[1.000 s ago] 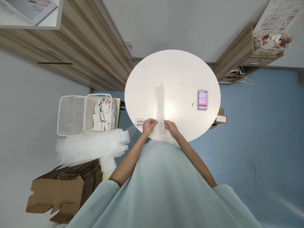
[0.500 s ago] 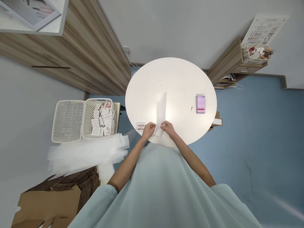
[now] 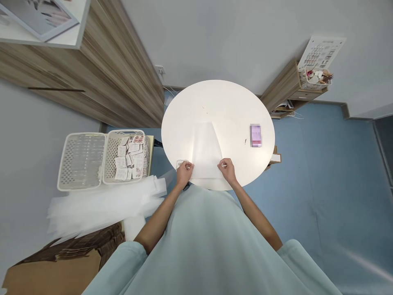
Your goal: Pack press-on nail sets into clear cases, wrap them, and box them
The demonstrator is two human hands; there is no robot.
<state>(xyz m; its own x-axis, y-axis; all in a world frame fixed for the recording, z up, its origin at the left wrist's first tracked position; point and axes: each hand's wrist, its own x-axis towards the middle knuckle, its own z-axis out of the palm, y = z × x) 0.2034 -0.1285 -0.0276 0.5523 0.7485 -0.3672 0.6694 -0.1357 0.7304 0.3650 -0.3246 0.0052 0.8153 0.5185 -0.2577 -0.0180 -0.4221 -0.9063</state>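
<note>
A thin white foam sheet (image 3: pixel 206 151) lies partly unfolded on the oval white table (image 3: pixel 233 102), wider at its near edge than at its far end. My left hand (image 3: pixel 184 173) pinches its near left corner. The near right corner is pinched by my right hand (image 3: pixel 227 170). Just beyond my left hand, and partly hidden by it, sits a small clear case (image 3: pixel 179 163); its contents hardly show now.
A blurred pink and purple box (image 3: pixel 256 135) rests on the table's right side. To the left stand a basket of small white packets (image 3: pixel 143 164), a basket of clear cases (image 3: pixel 61 168), a stack of white sheets (image 3: pixel 101 207) and flattened cardboard boxes (image 3: pixel 55 272).
My hands have moved apart, and the narrow folded foam sheet has spread open between them. My left hand now covers part of the small clear case. The view has shifted slightly.
</note>
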